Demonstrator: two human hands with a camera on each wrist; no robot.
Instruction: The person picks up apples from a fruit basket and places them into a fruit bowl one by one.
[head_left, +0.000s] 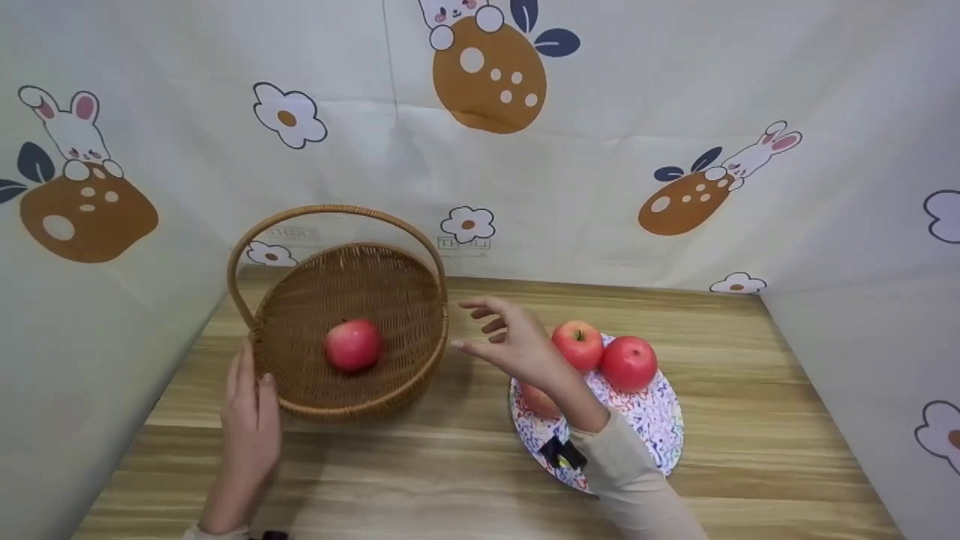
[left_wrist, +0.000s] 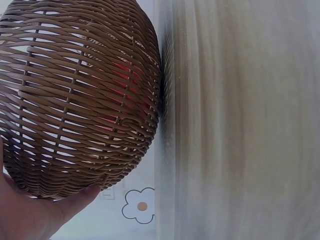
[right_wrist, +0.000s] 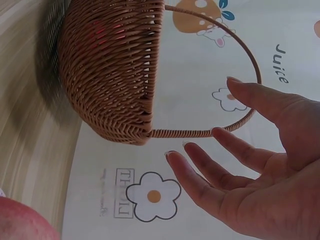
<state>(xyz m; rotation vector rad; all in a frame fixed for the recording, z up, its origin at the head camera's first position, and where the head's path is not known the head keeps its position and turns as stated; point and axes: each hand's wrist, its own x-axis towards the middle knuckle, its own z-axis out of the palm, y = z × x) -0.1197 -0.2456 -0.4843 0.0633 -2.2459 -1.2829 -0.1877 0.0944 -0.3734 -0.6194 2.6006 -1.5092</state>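
A round brown wicker basket [head_left: 405, 289] with a tall arched handle [head_left: 337, 210] stands on the table, tipped so its inside shows. One red apple [head_left: 354, 346] lies in it. My left hand [head_left: 251, 420] rests against the basket's left side, fingers straight. In the left wrist view its thumb [left_wrist: 77, 202] lies along the woven wall. Just right of the basket, my right hand [head_left: 514, 337] hovers with fingers spread and loosely bent, holding nothing. Below and right of it, a patterned plate [head_left: 652, 420] bears a red apple [head_left: 630, 364], a second apple [head_left: 576, 343] and a third, partly hidden apple [head_left: 538, 401].
The wood-grain table [head_left: 420, 480] is enclosed at the back and sides by pale cloth [head_left: 337, 172] printed with rabbits, fruit and flowers. My right forearm [head_left: 630, 465] crosses over the plate and hides part of it.
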